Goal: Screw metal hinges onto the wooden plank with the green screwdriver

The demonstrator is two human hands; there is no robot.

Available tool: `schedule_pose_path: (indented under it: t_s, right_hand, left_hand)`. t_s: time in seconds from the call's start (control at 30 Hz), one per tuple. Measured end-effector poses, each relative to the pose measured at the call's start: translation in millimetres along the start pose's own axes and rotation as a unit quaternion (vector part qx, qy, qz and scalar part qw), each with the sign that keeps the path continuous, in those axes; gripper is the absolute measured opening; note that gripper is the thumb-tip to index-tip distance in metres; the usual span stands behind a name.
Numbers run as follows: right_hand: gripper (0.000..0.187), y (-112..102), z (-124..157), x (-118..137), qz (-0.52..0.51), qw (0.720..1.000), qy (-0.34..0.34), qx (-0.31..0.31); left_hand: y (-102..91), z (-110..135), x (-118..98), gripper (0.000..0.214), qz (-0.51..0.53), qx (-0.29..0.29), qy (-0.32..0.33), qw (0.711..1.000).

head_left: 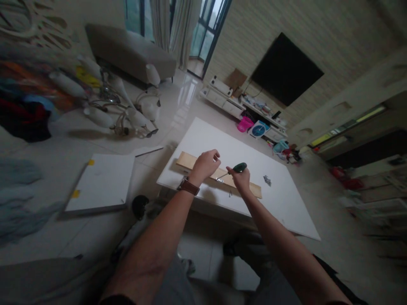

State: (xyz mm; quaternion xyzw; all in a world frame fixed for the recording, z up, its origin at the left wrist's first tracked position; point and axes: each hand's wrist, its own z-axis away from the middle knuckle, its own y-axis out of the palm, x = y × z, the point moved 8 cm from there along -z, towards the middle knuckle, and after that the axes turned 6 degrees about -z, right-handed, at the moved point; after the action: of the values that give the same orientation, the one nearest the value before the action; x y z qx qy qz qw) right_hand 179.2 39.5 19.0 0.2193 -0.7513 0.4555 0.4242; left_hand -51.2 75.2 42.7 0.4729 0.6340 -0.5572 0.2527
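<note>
My right hand [242, 180] is closed round a screwdriver [240, 167] with a dark green handle. Its thin shaft slants down to the left, the tip close to a small shiny metal fitting [220, 180] on the board's near edge. A long, narrow wooden board [187, 161] lies across the white tabletop [203, 133]. Over the board's left half hovers my left hand [206, 163], fingers curled toward the thumb; whatever they pinch is too small to make out. A loose screw [230, 194] rests on the tabletop just in front of the board.
A pile of small metal screws [267, 181] lies on the tabletop right of the board. On the floor to the left are a white panel [101, 180] with yellow tape and a chandelier [124, 112]. A low TV cabinet [219, 99] stands beyond the tabletop.
</note>
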Motion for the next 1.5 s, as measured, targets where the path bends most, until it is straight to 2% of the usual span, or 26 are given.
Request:
schedule_pose_path:
  t_s: [0.1,0.27,0.5,0.67,0.77,0.9,1.03,1.13,1.23,1.3,1.4,1.5]
  right_hand:
    - [0.057,4.5,1.5,1.2,-0.020,0.999,0.024,0.017]
    - [0.053,-1.1,1.6,15.7,-0.029,0.998,0.037,0.038]
    - [0.047,-9.2,1.8,41.2,-0.038,0.997,-0.029,0.058]
    - [0.043,-5.4,9.5,33.7,-0.053,0.992,-0.053,0.105]
    - [0.041,-11.4,11.7,31.8,-0.031,0.992,-0.099,0.074]
    - [0.056,-16.6,9.5,29.8,0.008,0.994,-0.113,0.011]
    - [0.055,-8.6,6.0,28.7,-0.002,0.995,-0.096,0.006]
    - [0.049,-1.6,6.7,33.6,-0.026,0.992,-0.124,0.011]
    - [0.044,7.2,9.5,34.8,-0.077,0.986,-0.137,0.056]
    - [0.040,13.2,13.0,34.0,-0.125,0.977,-0.134,0.110]
    - [0.042,18.2,20.3,35.6,-0.178,0.953,-0.145,0.196]
    - [0.048,16.2,24.7,39.9,-0.201,0.933,-0.178,0.240]
  left_hand:
    - [-0.7,5.4,-2.4,0.019,0.005,0.010,-0.005,1.000]
    - [13.9,16.1,-11.4,0.022,0.007,0.056,0.005,0.998]
    - [34.6,23.4,-18.0,0.027,0.002,0.077,0.003,0.997]
    - [54.8,18.7,-10.8,0.033,-0.011,0.096,0.012,0.995]
    - [69.6,13.4,-10.1,0.037,-0.028,0.108,0.039,0.993]
    - [85.4,6.6,-9.8,0.041,-0.042,0.105,0.069,0.991]
    - [90.7,4.2,-4.0,0.036,-0.004,0.072,0.074,0.995]
    - [86.4,5.7,1.7,0.029,0.007,0.044,0.057,0.997]
    - [76.7,7.1,0.0,0.019,-0.017,0.027,0.051,0.998]
    - [72.0,7.3,-4.1,0.013,-0.041,0.033,0.056,0.997]
    - [70.7,7.3,-8.7,0.018,-0.051,0.054,0.070,0.995]
    - [72.1,6.9,-6.8,0.023,-0.059,0.055,0.074,0.994]
